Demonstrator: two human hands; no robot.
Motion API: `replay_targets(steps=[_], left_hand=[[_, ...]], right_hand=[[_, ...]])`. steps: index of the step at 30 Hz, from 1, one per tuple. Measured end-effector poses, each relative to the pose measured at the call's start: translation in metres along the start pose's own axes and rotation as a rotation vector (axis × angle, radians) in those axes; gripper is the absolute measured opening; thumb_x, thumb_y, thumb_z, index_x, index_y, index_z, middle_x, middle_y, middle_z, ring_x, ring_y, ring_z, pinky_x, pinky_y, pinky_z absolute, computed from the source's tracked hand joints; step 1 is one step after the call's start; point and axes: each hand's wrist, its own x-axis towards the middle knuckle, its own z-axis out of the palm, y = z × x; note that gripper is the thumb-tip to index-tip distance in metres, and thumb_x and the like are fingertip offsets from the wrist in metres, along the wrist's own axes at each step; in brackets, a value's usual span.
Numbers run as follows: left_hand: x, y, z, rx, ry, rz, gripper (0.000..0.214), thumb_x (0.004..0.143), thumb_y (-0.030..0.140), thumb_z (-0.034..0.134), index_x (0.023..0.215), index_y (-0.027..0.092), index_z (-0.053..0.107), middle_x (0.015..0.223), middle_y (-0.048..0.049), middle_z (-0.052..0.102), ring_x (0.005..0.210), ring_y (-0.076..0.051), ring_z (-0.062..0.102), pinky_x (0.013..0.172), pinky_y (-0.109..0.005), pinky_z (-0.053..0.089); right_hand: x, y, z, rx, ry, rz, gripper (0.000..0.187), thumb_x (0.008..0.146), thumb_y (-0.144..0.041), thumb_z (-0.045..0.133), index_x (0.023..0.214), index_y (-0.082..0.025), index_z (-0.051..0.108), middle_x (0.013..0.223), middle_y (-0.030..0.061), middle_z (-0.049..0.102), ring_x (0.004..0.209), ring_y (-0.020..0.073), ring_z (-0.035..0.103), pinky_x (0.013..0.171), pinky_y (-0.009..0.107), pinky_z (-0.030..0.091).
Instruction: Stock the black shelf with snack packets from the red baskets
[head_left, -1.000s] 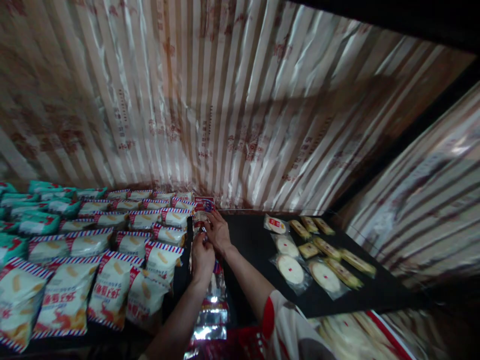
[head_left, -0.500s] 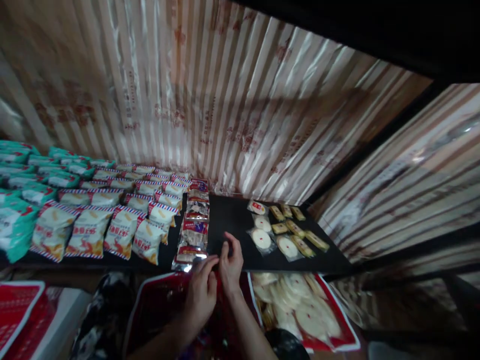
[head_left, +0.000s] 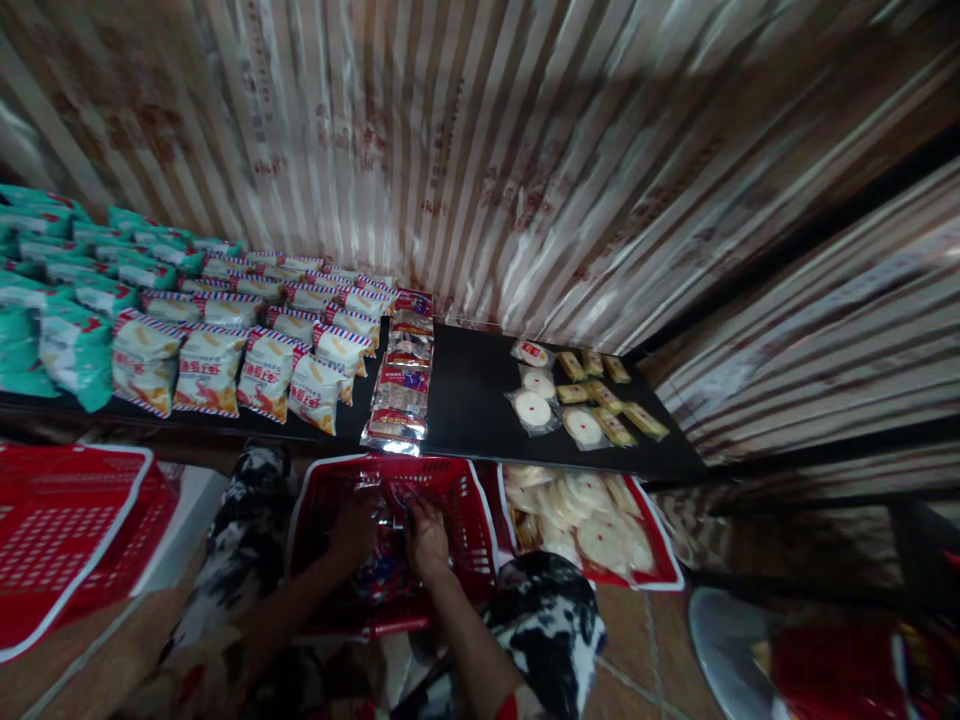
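Both hands are down inside a red basket [head_left: 480,500] below the shelf edge. My left hand [head_left: 354,528] is among shiny packets at the basket's left; it is dark and blurred, so its fingers do not show clearly. My right hand [head_left: 429,540] has its fingers curled over the edge of a shiny snack packet [head_left: 401,497]. More dark red and blue packets [head_left: 382,570] lie beneath the hands. On the black shelf [head_left: 472,390] above, flat red-and-silver packets [head_left: 405,385] form a column near the hands.
Striped snack bags [head_left: 210,370] and teal bags [head_left: 75,340] stand in rows at left. Round white wrapped cakes [head_left: 532,408] and small yellow packs [head_left: 611,428] lie at right. A second basket [head_left: 660,520] holds white round packs; another red basket [head_left: 60,520] is at far left.
Both hands have gone down from beside the shelf's front edge into the red basket. The view has tilted downward, so the shelf sits higher and more of the baskets shows.
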Motion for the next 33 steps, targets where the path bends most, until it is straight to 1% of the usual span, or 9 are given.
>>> replay_targets(steps=[4, 8, 11, 15, 19, 24, 27, 30, 33], left_hand=[[0.008, 0.004, 0.025, 0.000, -0.069, 0.029, 0.038, 0.068, 0.003, 0.048, 0.099, 0.019, 0.065, 0.110, -0.0078, 0.066, 0.111, -0.019, 0.055, 0.100, -0.032, 0.037], [0.005, 0.004, 0.042, 0.014, -0.070, -0.002, 0.044, 0.066, 0.001, 0.049, 0.106, 0.015, 0.062, 0.119, -0.0117, 0.062, 0.120, -0.022, 0.049, 0.105, -0.034, 0.030], [-0.001, 0.003, 0.044, 0.018, -0.058, -0.017, 0.047, 0.065, -0.002, 0.049, 0.108, 0.013, 0.061, 0.124, -0.0130, 0.059, 0.124, -0.022, 0.045, 0.108, -0.032, 0.027], [-0.006, 0.004, 0.039, -0.006, -0.033, -0.021, 0.048, 0.066, -0.003, 0.047, 0.110, 0.011, 0.059, 0.120, -0.0137, 0.061, 0.118, -0.020, 0.051, 0.104, -0.029, 0.033], [-0.009, 0.008, 0.029, -0.066, 0.008, -0.009, 0.046, 0.070, 0.001, 0.047, 0.115, 0.008, 0.054, 0.121, -0.0176, 0.059, 0.115, -0.021, 0.054, 0.100, -0.029, 0.037], [-0.015, 0.011, 0.015, -0.309, -0.013, 0.065, 0.039, 0.071, 0.023, 0.061, 0.109, 0.013, 0.057, 0.109, -0.0115, 0.066, 0.104, -0.022, 0.061, 0.093, -0.032, 0.045], [-0.020, 0.015, 0.010, -0.583, -0.137, 0.029, 0.045, 0.059, 0.039, 0.072, 0.096, 0.016, 0.062, 0.100, -0.0097, 0.069, 0.096, -0.025, 0.063, 0.088, -0.035, 0.047], [-0.026, 0.022, 0.007, -0.698, -0.298, 0.047, 0.049, 0.049, 0.050, 0.077, 0.082, 0.015, 0.065, 0.087, -0.0090, 0.071, 0.087, -0.026, 0.064, 0.085, -0.037, 0.047], [-0.035, 0.034, 0.001, -0.795, -0.431, 0.117, 0.050, 0.047, 0.054, 0.078, 0.075, 0.015, 0.065, 0.079, -0.0064, 0.070, 0.082, -0.023, 0.063, 0.084, -0.036, 0.046]], right_hand=[[-0.001, 0.008, 0.001, 0.001, -0.016, 0.001, 0.051, 0.073, -0.014, 0.058, 0.123, -0.022, 0.058, 0.129, 0.0087, 0.056, 0.122, 0.0250, 0.048, 0.101, 0.036, 0.040], [0.003, 0.013, 0.007, 0.061, 0.017, 0.014, 0.036, 0.078, -0.023, 0.055, 0.113, -0.020, 0.065, 0.121, 0.0103, 0.062, 0.116, 0.0246, 0.053, 0.098, 0.038, 0.042], [0.006, 0.015, 0.010, 0.074, 0.068, 0.002, 0.028, 0.083, -0.019, 0.048, 0.098, -0.019, 0.072, 0.110, 0.0108, 0.067, 0.108, 0.0230, 0.060, 0.093, 0.034, 0.046], [0.007, 0.010, 0.002, 0.013, 0.133, 0.002, 0.033, 0.088, -0.018, 0.038, 0.086, -0.019, 0.071, 0.091, 0.0114, 0.071, 0.092, 0.0224, 0.065, 0.082, 0.031, 0.049], [-0.001, -0.001, -0.023, -0.082, 0.192, -0.033, 0.037, 0.093, -0.024, 0.029, 0.087, -0.021, 0.065, 0.082, 0.0099, 0.070, 0.078, 0.0209, 0.067, 0.071, 0.027, 0.047], [-0.019, -0.019, -0.066, 0.054, 0.253, -0.178, 0.040, 0.095, -0.032, 0.022, 0.085, -0.020, 0.059, 0.075, 0.0077, 0.066, 0.070, 0.0185, 0.064, 0.065, 0.025, 0.042], [-0.030, -0.029, -0.092, 0.237, 0.293, -0.211, 0.039, 0.094, -0.038, 0.024, 0.077, -0.021, 0.055, 0.068, 0.0037, 0.061, 0.062, 0.0159, 0.059, 0.061, 0.024, 0.040], [-0.035, -0.038, -0.114, 0.438, 0.334, -0.162, 0.038, 0.092, -0.044, 0.030, 0.071, -0.021, 0.051, 0.058, -0.0018, 0.051, 0.053, 0.0129, 0.048, 0.054, 0.023, 0.036], [-0.032, -0.043, -0.131, 0.633, 0.381, -0.110, 0.038, 0.088, -0.050, 0.036, 0.069, -0.020, 0.050, 0.058, -0.0037, 0.047, 0.055, 0.0118, 0.043, 0.053, 0.022, 0.035]])
